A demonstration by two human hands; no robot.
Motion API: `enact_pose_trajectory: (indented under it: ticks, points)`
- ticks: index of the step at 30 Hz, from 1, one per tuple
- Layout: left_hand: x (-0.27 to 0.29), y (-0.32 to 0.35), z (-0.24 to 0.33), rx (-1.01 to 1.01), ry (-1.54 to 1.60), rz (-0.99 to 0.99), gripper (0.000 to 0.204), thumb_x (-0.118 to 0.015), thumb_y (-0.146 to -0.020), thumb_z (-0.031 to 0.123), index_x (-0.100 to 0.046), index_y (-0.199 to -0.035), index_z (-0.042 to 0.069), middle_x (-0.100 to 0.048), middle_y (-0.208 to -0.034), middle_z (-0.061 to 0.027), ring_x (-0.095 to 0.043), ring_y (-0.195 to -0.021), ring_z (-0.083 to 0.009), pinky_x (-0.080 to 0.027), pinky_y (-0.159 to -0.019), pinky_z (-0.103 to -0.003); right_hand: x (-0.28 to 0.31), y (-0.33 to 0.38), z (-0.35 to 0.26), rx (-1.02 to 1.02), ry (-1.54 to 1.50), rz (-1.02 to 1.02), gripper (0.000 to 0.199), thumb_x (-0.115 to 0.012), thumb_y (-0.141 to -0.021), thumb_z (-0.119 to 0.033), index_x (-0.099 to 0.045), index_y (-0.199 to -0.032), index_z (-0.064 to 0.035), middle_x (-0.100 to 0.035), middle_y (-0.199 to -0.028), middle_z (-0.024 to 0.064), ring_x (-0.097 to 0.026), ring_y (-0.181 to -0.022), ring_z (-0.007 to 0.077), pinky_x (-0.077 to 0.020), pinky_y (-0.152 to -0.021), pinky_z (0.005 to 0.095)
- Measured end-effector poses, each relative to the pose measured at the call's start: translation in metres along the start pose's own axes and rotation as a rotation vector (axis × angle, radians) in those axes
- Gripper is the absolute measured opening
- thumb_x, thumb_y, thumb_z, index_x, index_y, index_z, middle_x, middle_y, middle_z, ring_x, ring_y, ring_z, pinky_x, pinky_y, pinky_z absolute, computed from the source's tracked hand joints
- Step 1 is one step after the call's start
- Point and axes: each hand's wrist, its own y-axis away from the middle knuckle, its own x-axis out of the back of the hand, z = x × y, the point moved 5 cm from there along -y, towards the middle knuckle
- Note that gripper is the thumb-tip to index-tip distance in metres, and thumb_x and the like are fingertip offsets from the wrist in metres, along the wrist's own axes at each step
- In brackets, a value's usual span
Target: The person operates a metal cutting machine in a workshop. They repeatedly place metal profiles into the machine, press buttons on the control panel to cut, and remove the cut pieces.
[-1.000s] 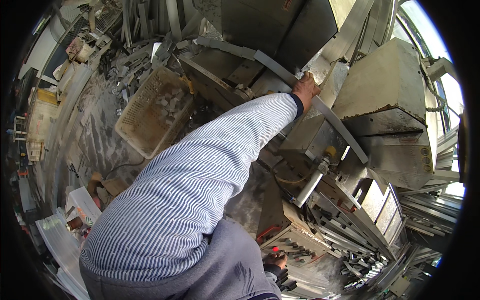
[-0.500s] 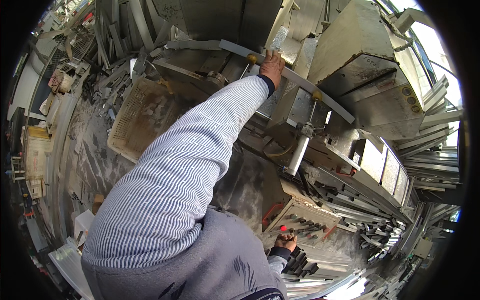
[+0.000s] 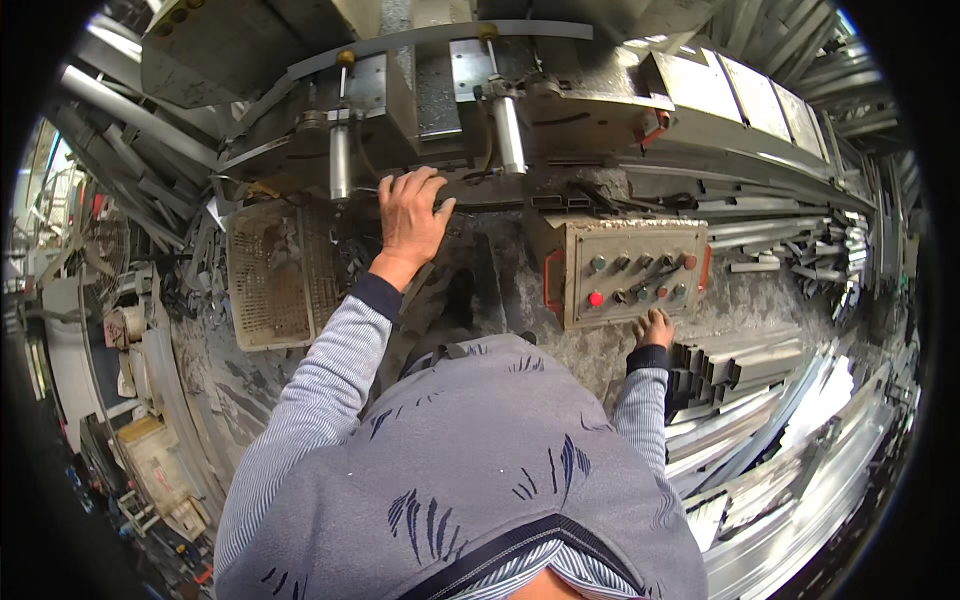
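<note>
**Left hand down from the upper bar, now on the machine bed**

From my seat the biggest change is the left arm. A second ago it was stretched far up, with the hand on the long grey metal bar point(image 3: 440, 38) that arcs across the top of the machine. Now the left hand point(image 3: 408, 215) has come down and lies with fingers spread on the dark, grimy bed of the machine, just below the two upright silvery cylinders point(image 3: 508, 135). I read it as flat and open, pressing or steadying; its fingertips reach a dark piece at the bed's edge, but I cannot tell whether they grip anything.

The right hand point(image 3: 655, 328) sits low at the bottom edge of the beige metal control box with round red and green buttons point(image 3: 628, 275). It looks loosely curled and touches the box's lower rim; nothing is visibly held in it, and it is too small in the view for me to say more.

So, as I judge it, the work has shifted from the overhead bar to the bed and the controls, both now under the hands. Left of the left forearm lies a tan perforated metal tray point(image 3: 268, 275). Bundles of pale aluminium profiles point(image 3: 745, 375) are stacked right beside the right wrist.
</note>
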Motion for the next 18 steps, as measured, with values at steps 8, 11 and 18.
enact_pose_trajectory:
  ticks: [8,11,18]
  points:
    - [-0.103,0.343,-0.095,0.520,0.225,-0.782,0.030,-0.069,-0.075,0.024,-0.066,-0.098,0.004,-0.065,-0.101,-0.0157,-0.060,-0.097,-0.0319,-0.047,-0.085,-0.040,-0.005,0.007,-0.036,0.444,0.583,0.120,0.068,-0.062,-0.069,-0.016,-0.041,-0.134,-0.0138,-0.065,-0.094,0.0124,-0.064,-0.082,0.0249,-0.0504,-0.075,0.0356]
    - [-0.108,0.442,-0.148,0.721,0.077,-1.093,0.040,-0.065,-0.074,0.040,-0.068,-0.100,0.009,-0.066,-0.103,-0.0132,-0.061,-0.098,-0.0295,-0.048,-0.085,-0.037,-0.003,0.009,-0.045,0.501,0.663,0.132,0.073,-0.061,-0.068,-0.022,-0.037,-0.137,-0.0166,-0.067,-0.090,0.0151,-0.064,-0.086,0.0304,-0.0472,-0.084,0.0389]
    - [-0.082,0.386,-0.128,0.905,0.243,-0.831,0.035,-0.067,-0.076,0.035,-0.069,-0.096,0.007,-0.067,-0.100,-0.0116,-0.062,-0.098,-0.0260,-0.047,-0.085,-0.034,-0.005,0.001,-0.059,0.527,1.150,0.204,0.074,-0.059,-0.069,-0.029,-0.034,-0.139,-0.0275,-0.063,-0.092,0.0254,-0.061,-0.085,0.0416,-0.0481,-0.078,0.0470]
